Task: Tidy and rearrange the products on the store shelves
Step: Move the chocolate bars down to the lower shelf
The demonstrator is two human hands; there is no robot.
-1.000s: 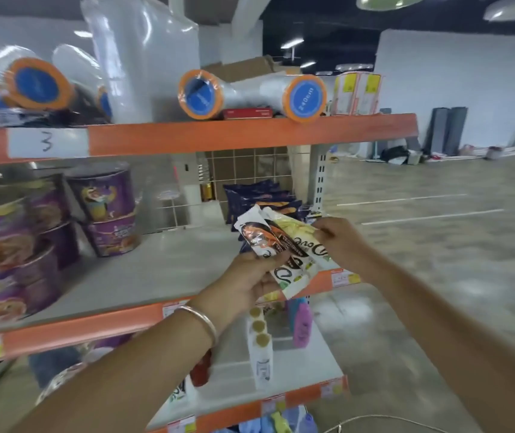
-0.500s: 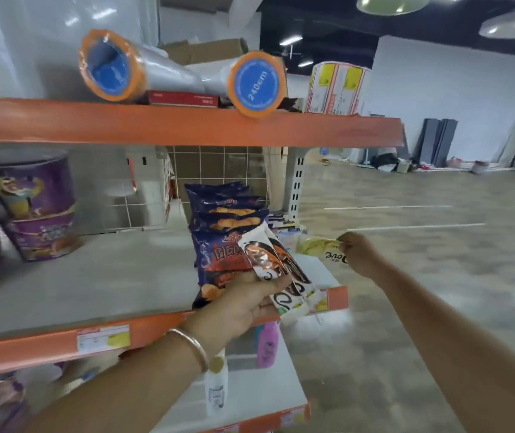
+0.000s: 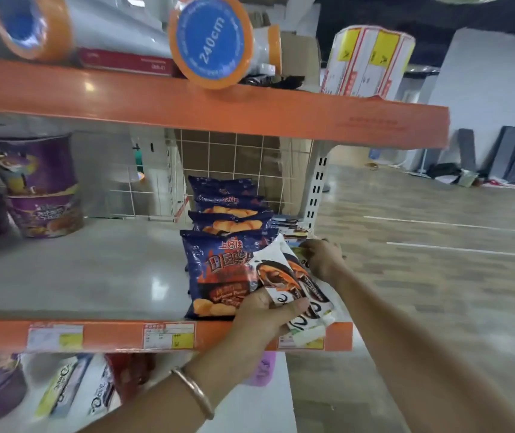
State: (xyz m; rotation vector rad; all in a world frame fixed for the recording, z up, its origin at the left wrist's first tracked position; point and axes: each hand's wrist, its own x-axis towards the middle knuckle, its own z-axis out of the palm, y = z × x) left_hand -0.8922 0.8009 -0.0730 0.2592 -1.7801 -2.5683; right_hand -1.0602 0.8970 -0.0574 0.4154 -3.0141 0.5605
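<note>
My left hand (image 3: 265,314) grips a small stack of white Dove chocolate packets (image 3: 290,279) by their near ends, above the front right corner of the middle shelf (image 3: 78,270). My right hand (image 3: 323,256) reaches over the shelf's right end, fingers on a yellowish packet (image 3: 300,251) that is mostly hidden behind the stack. A row of dark blue snack bags (image 3: 218,267) stands just left of the packets, running back toward the wire grid.
Purple cup-noodle tubs (image 3: 44,195) are stacked at the shelf's left. Plastic-film rolls (image 3: 212,42) and white boxes (image 3: 368,60) sit on the orange top shelf (image 3: 218,110). More Dove packets (image 3: 72,389) lie on the lower shelf. Open floor lies to the right.
My right hand carried the yellowish packet from out past the shelf end in onto the shelf behind the stack. The camera moved closer and to the right; my left hand keeps its hold.
</note>
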